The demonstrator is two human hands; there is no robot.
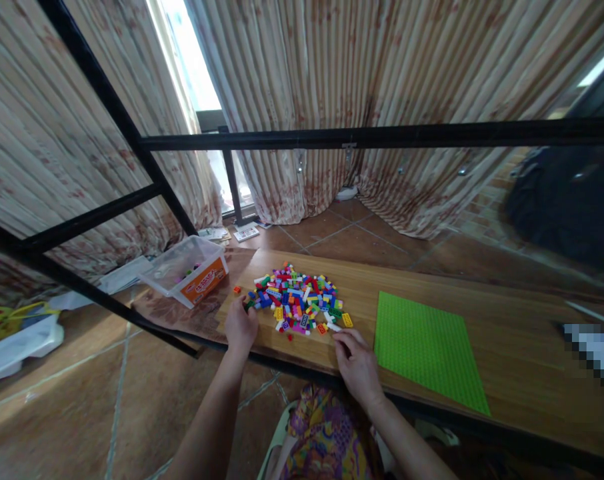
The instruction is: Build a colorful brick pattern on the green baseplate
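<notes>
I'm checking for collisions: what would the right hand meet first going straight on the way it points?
Probably the white brick at the near edge of the brick pile; whether the right hand already touches it is unclear.

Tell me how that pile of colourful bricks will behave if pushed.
The pile of colourful bricks would probably spread rather than move as one, since its pieces appear loosely heaped. Single bricks would likely slide or tumble more than roll, being mostly boxy. They look small and plastic, so each should be light.
</notes>
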